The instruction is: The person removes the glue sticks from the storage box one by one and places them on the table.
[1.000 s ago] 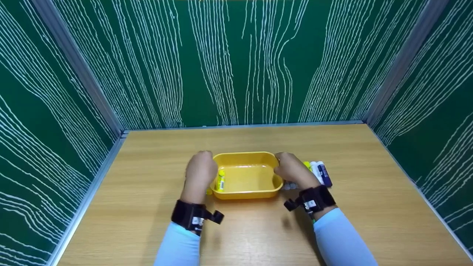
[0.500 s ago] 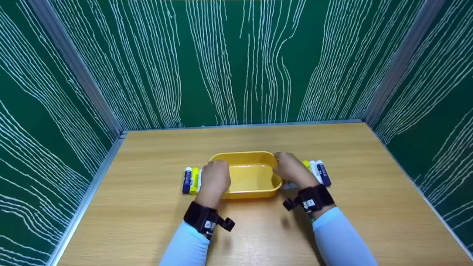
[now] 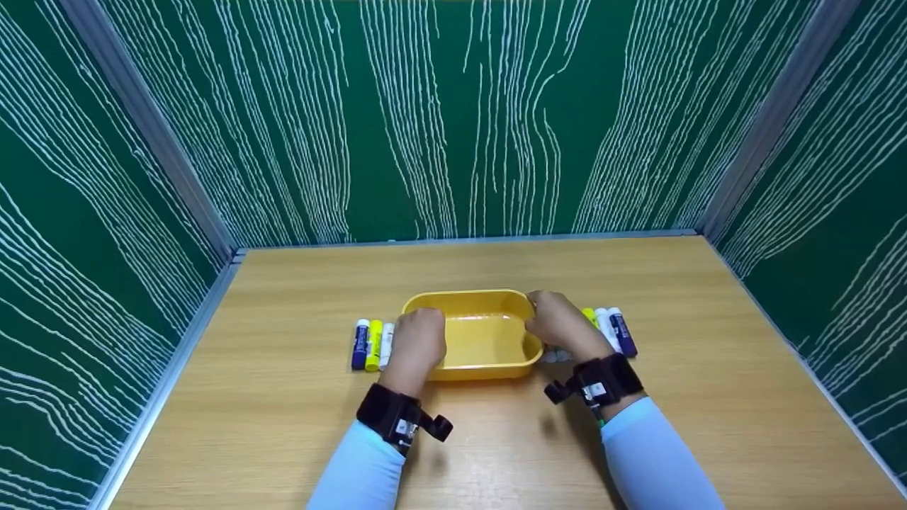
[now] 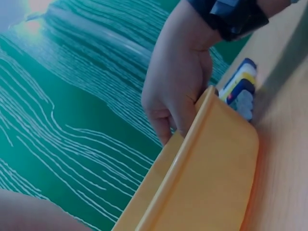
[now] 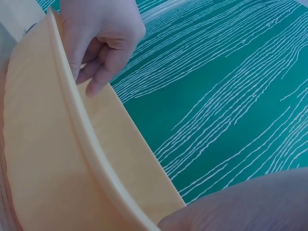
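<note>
A yellow plastic tray (image 3: 489, 372) stands mid-table in the head view. My right hand (image 3: 563, 326) grips its right end at the rim, also seen at the top of the left wrist view. My left hand (image 3: 419, 343) reaches over the left end of the tray, its fingers bent down inside near the wall. The right wrist view shows those fingers (image 5: 103, 72) partly behind the rim; I cannot tell whether they hold anything. Left of the tray lie a navy glue stick (image 3: 360, 347), a yellow one (image 3: 373, 347) and a white one (image 3: 386, 346), side by side.
Right of the tray lies another row of glue sticks, with a navy one (image 3: 622, 333), a white one (image 3: 606, 327) and a yellow one (image 3: 589, 316); others there are partly covered by my right hand. Green walls (image 3: 602, 92) with white lines enclose the wooden table (image 3: 482, 453).
My left hand has moved right, from the tray's left edge to over its inside. It now covers the spot where a yellow glue stick lay. The left row is uncovered; my right hand stays put.
</note>
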A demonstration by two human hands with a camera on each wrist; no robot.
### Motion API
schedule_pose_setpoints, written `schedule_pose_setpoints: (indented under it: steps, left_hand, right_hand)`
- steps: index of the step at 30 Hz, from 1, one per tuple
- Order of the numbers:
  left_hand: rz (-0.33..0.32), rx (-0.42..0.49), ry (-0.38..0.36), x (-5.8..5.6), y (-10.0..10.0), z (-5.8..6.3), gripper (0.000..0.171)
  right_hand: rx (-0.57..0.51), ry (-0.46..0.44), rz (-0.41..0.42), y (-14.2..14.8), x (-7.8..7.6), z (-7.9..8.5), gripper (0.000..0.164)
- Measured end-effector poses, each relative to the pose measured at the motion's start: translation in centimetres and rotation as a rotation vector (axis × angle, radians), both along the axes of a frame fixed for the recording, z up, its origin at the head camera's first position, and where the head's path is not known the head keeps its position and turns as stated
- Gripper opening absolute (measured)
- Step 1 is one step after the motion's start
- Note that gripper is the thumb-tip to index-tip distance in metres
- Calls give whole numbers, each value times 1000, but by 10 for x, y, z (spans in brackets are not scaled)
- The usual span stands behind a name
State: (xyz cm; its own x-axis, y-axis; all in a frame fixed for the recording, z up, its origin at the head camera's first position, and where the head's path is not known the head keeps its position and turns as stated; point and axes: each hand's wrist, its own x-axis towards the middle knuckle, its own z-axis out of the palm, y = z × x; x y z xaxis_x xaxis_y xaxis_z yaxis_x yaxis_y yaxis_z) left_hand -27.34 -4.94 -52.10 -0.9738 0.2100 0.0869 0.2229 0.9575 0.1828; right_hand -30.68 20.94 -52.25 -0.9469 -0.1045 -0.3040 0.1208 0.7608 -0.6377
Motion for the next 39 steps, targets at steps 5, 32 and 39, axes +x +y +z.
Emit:
schedule_pose_setpoints:
  steps: [5,32,39]
  left_hand:
    - [-31,86,-38,-2,-5,-3,13]
    - [62,324,-248,-8,-11,5,48]
    - [92,446,-244,-3,-33,37,54]
  right_hand:
    - [26,54,32,1,-1,-2,53]
    - [39,33,32,1,-1,0,55]
    - [97,125,83,2,-4,-3,44]
